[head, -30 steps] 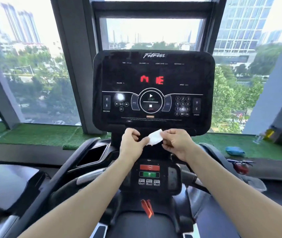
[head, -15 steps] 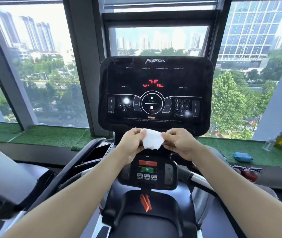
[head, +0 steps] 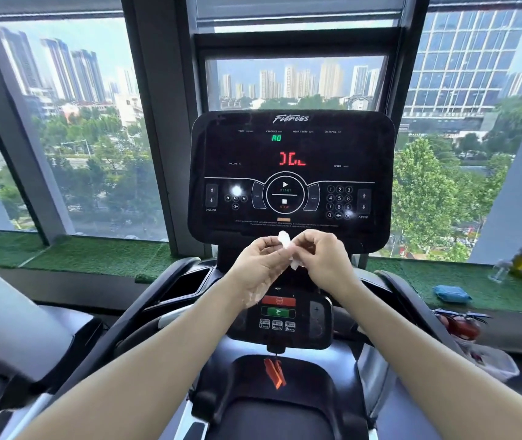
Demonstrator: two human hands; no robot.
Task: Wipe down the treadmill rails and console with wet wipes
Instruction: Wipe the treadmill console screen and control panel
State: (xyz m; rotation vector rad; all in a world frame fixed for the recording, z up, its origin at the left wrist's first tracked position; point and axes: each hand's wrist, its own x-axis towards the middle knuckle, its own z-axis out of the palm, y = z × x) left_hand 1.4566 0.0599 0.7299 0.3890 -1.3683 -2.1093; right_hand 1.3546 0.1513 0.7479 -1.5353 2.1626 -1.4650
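While both bare forearms reach forward from the bottom corners of the head view, the left hand (head: pixel 261 260) and right hand (head: pixel 323 257) meet just below the lower edge of the black glossy treadmill console (head: pixel 291 173), pinching a small crumpled white wet wipe (head: pixel 288 249) between them. That wipe is bunched into a narrow strip whose long axis runs nearly upright, tilted a little: its top end pokes up above the fingers toward the console, and its lower end hangs down and to the right below the knuckles. Left fingers curl inward with the thumb against the wipe's left side; right fingers are folded over the wipe from the other side, so both hands are closed on it, knuckles almost touching. Each wrist is bent slightly inward, palms turned toward one another.

Below the hands sits the small black lower control panel (head: pixel 280 315) with red and green buttons, and an orange safety clip (head: pixel 274 373) hangs under it. Dark curved side rails (head: pixel 145 300) flank the deck. On the green artificial-turf window ledge (head: pixel 94 258) to the right lies a blue soft wipes packet (head: pixel 451 293), well apart from the hands. A red fire extinguisher (head: pixel 458 325) lies below it.
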